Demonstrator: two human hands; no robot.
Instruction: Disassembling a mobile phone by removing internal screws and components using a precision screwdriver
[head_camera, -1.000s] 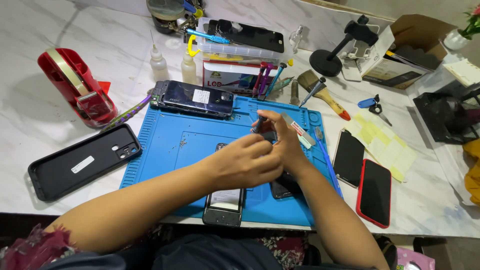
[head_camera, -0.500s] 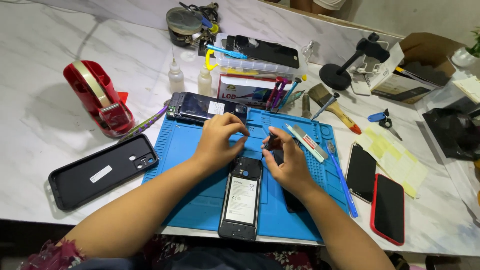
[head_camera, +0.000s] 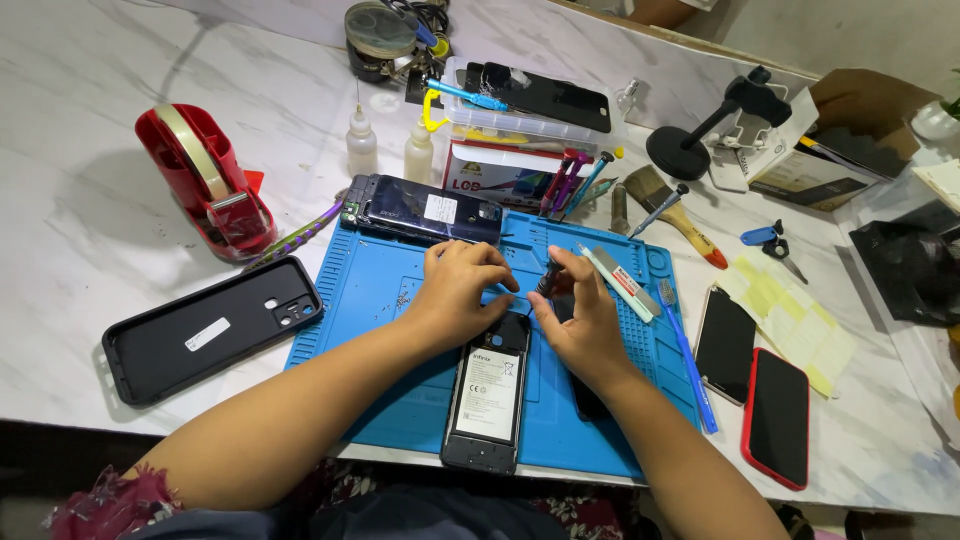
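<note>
An opened black smartphone (head_camera: 487, 395), long axis running away from the body, is steadied at its top edge by the left hand (head_camera: 455, 290) on the blue silicone mat (head_camera: 370, 300), while a small dark screwdriver (head_camera: 548, 276) is clamped in the right hand (head_camera: 585, 325), just right of that edge.

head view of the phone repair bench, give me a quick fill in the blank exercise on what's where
1. The opened phone lies on a work mat whose colour is ____.
2. The tape dispenser at the left of the table is ____ in colour.
3. The empty black phone case lies to the ____ of the mat.
4. The left hand and the right hand meet at the ____ end of the opened phone.

Missing words: blue; red; left; top
</note>
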